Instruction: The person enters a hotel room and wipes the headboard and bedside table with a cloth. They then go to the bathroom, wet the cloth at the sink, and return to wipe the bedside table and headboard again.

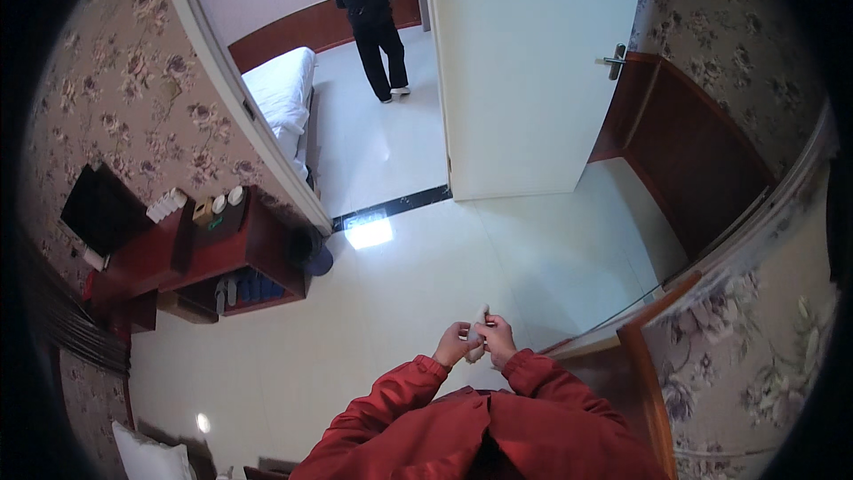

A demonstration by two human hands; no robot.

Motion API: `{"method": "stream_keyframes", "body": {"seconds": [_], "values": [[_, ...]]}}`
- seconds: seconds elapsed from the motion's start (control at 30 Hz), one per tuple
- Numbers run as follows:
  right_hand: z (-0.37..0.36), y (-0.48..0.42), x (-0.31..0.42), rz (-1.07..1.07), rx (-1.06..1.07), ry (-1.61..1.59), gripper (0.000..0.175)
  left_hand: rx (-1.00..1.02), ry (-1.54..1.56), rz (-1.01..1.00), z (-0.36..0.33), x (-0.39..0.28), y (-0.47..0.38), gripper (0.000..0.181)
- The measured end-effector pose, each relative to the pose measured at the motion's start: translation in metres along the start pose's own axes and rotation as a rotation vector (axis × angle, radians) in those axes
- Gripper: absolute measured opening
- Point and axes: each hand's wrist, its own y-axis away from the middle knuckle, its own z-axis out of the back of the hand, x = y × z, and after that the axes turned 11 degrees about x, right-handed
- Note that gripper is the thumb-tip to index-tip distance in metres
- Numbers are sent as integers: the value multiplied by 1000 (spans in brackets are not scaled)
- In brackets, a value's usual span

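Both my hands are raised close together in front of my body, in red sleeves, above the pale tiled floor. Between them is a small bundled white cloth (pixel 476 340), its material hard to tell at this size. My left hand (pixel 456 344) holds it from the left side, with thumb and fingers pressed on it. From the right, my right hand (pixel 498 339) grips it with thumb and fingers. One end of the bundle sticks up above the fingers and the other hangs just below them.
Ahead, an open white door (pixel 533 73) stands right of a doorway with a dark threshold (pixel 393 207). Beyond are a person in dark clothes (pixel 368 3) and a bed (pixel 280 90). A red-brown cabinet (pixel 273 247) and a dark waste bin (pixel 318 259) stand left.
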Motion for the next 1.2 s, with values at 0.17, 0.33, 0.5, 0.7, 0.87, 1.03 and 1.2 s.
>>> {"method": "stream_keyframes", "body": {"seconds": [0.17, 0.33, 0.5, 0.7, 0.87, 1.03, 1.2], "values": [[-10, -104, 45, 46, 79, 63, 34, -136, 5, -96, 49, -33, -83, 58], [-24, -172, 90, 137, 165, 122, 34, -298, 21, -158, 90, -58, -144, 53], [-8, -206, 124, 89, 218, 69, 31, -245, 105, -34, 108, -77, -200, 42], [51, -258, 171, 107, 38, -51, 23, 75, 256, 0, 101, -120, -309, 36], [109, -278, 227, 173, -157, -201, 23, 404, 349, 88, 81, -203, -386, 35], [156, -257, 255, 253, -406, -352, 21, 596, 161, 137, 55, -259, -439, 36], [220, -238, 245, 266, -660, -665, 21, 675, 184, 203, 10, -271, -488, 40]]}}
